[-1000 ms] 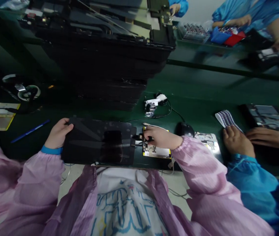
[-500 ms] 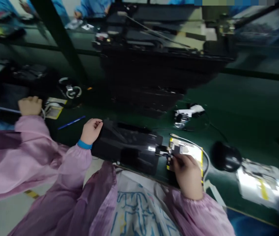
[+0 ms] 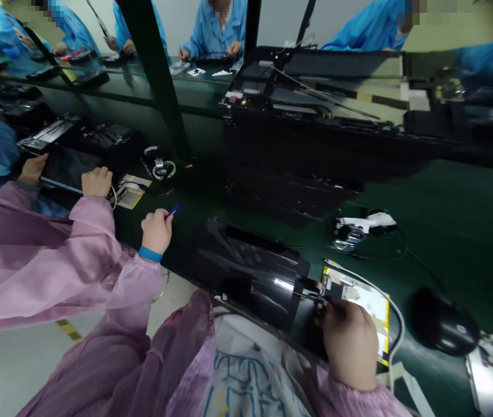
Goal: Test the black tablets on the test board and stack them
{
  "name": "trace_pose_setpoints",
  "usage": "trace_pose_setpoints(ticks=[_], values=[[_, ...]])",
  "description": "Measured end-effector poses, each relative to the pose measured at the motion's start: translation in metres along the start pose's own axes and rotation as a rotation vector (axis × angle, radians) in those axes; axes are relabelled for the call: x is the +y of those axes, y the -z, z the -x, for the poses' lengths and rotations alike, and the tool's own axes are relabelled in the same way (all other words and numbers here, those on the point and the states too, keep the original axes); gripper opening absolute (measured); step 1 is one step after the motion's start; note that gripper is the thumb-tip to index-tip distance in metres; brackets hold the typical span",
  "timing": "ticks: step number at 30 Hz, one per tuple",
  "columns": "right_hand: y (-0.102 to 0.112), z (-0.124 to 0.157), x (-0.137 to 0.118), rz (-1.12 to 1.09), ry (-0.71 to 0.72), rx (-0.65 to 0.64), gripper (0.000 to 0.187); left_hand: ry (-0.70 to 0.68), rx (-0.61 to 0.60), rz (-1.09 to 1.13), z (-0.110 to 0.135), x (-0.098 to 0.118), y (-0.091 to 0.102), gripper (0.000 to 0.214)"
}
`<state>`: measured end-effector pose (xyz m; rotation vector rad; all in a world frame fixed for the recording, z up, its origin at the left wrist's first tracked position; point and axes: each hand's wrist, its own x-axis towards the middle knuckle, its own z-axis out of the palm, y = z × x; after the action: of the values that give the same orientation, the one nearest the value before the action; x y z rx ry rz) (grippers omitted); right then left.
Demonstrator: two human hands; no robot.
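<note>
A black tablet [image 3: 250,272] lies face up at the near edge of the green bench [image 3: 446,202]. My right hand [image 3: 350,341] is closed at the tablet's right end, its fingertips pinching a small black connector [image 3: 316,294] next to a yellow-edged circuit board [image 3: 361,301]. Off the tablet to the left, my left hand [image 3: 156,230] is curled round a blue pen [image 3: 174,209]. A white cable [image 3: 396,324] loops round the board's right side.
A black mouse [image 3: 444,327] sits right of the board, a small counter device [image 3: 353,229] behind it. Stacked black trays [image 3: 307,150] fill the bench's middle. A neighbour's hand [image 3: 96,180] in a pink sleeve rests by another tablet [image 3: 70,168]. People in blue work beyond.
My left hand has let go of the tablet's left edge and moved left onto the blue pen. My right hand stays at the connector. The view has swung left.
</note>
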<state>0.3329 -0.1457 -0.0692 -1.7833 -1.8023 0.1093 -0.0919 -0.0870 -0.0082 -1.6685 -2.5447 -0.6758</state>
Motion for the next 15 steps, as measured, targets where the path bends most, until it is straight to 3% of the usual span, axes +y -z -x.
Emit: trace_pose_setpoints(ticks=[3, 5, 11, 15], values=[[0.0, 0.002, -0.003, 0.02, -0.017, 0.009, 0.027, 0.008, -0.082, 0.368, 0.009, 0.015, -0.003, 0.009], [0.0, 0.001, -0.004, 0.026, -0.017, 0.002, 0.025, 0.028, -0.186, 0.497, 0.012, 0.023, -0.005, 0.014], [0.018, -0.009, -0.017, -0.036, 0.021, -0.003, 0.013, 0.061, -0.482, 0.416, 0.012, 0.046, -0.01, 0.026], [0.033, -0.011, -0.039, -0.189, 0.059, -0.009, 0.01, 0.035, -0.524, 0.404, 0.007, 0.055, -0.007, 0.033]])
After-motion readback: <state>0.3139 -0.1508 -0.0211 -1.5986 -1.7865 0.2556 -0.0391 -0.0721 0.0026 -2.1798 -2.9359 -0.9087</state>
